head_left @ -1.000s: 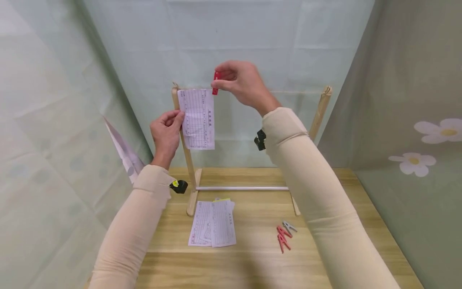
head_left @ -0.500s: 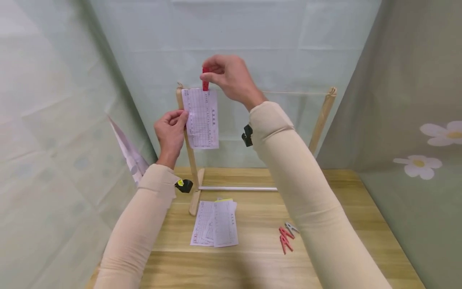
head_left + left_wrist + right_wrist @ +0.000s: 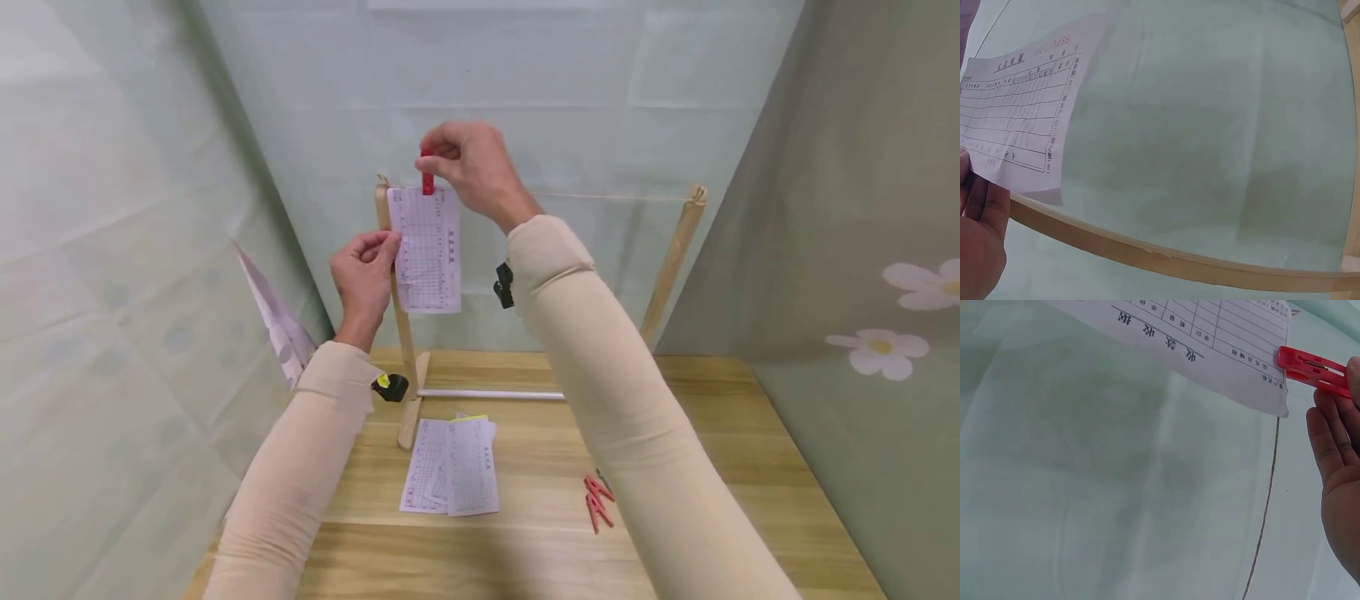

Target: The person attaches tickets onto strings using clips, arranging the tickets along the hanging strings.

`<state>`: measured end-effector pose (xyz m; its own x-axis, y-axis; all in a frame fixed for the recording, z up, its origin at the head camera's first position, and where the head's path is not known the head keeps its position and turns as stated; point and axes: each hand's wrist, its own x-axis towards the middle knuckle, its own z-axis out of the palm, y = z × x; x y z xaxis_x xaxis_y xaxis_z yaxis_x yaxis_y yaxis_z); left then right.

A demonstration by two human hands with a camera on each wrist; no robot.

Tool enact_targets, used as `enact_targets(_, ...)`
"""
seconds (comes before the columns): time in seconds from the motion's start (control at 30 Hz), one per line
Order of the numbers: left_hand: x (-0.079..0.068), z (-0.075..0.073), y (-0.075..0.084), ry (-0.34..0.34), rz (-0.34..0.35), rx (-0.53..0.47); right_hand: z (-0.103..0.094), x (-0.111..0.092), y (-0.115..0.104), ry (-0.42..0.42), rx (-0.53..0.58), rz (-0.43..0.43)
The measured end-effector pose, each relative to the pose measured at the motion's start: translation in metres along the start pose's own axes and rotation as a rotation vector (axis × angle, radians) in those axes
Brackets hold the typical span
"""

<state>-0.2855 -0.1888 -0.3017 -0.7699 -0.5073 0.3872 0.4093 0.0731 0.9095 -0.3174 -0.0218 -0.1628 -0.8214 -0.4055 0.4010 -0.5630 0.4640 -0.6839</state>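
A printed receipt sheet (image 3: 427,254) hangs upright at the string's left end, beside the left post. My left hand (image 3: 365,271) pinches its left edge about midway down, thumb in front. Above it, my right hand (image 3: 476,171) holds a red clothespin (image 3: 427,173) between thumb and fingers. In the right wrist view the clothespin (image 3: 1313,367) points at the sheet's top edge, its tip overlapping the paper (image 3: 1235,350) there. The string (image 3: 1266,506) runs on from the sheet's corner. In the left wrist view, fingers (image 3: 994,206) grip the paper's edge.
A wooden rack carries the string between its left post (image 3: 405,342) and right post (image 3: 675,258); a white bar (image 3: 487,394) joins them low down. On the table lie several receipt sheets (image 3: 471,471) and red clothespins (image 3: 596,504), with a grey one mostly hidden by my right sleeve.
My right hand has moved left and brought the red clothespin from beside the sheet's right corner onto its top edge. The left hand keeps its pinch on the sheet.
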Motion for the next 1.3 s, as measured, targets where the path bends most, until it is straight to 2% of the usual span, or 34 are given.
enact_targets(0.43, -0.002, 0.005, 0.001, 0.000, 0.021, 0.006, 0.007, 0.002, 0.003, -0.007, -0.014, 0.041)
enact_targets(0.63, -0.003, 0.007, 0.001, 0.004, 0.002, 0.011, 0.009, 0.001, 0.006, -0.013, -0.021, 0.062)
enact_targets(1.3, -0.005, 0.015, 0.001, 0.005, 0.001, -0.006, 0.006, 0.000, 0.011, -0.061, -0.039, 0.072)
